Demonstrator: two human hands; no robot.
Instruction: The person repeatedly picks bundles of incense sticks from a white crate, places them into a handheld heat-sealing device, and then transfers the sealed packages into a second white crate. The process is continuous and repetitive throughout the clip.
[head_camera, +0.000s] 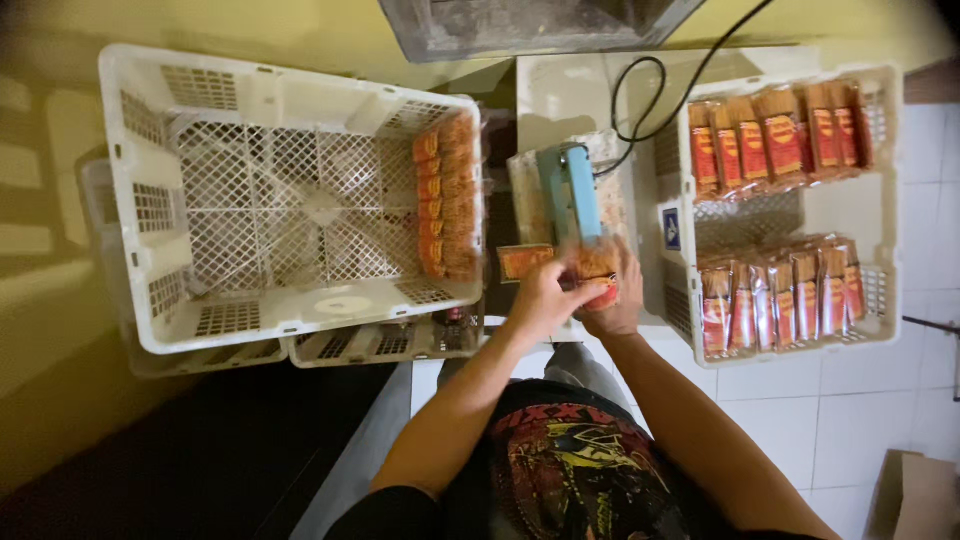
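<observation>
A: Hands first: what are they doing?

B: Left hand and right hand are both closed round one clear packet of thin orange-brown sticks with a red band at its lower end. They hold it just in front of the blue sealer on the table. The packet is blurred, so I can't tell whether its top is under the sealer's bar.

A: How much looks done?

B: Judging by the piles, not much. The left crate has a single row of orange packets stacked against its right wall, and the rest of its grid floor is bare. The right crate holds far more: a near row of clear packets standing side by side, red at the bottom, and a far row along its back wall.

A: Any labels or signs?

B: A small orange rectangle lies flat beside the left hand, maybe a loose label. A little blue square sticker sits on the right crate's near-left wall. Each packet has a red printed panel; the print is too small to read.

A: And further back?

B: A black cable loops from the sealer across the white table top, toward a grey tray at the far edge
</observation>
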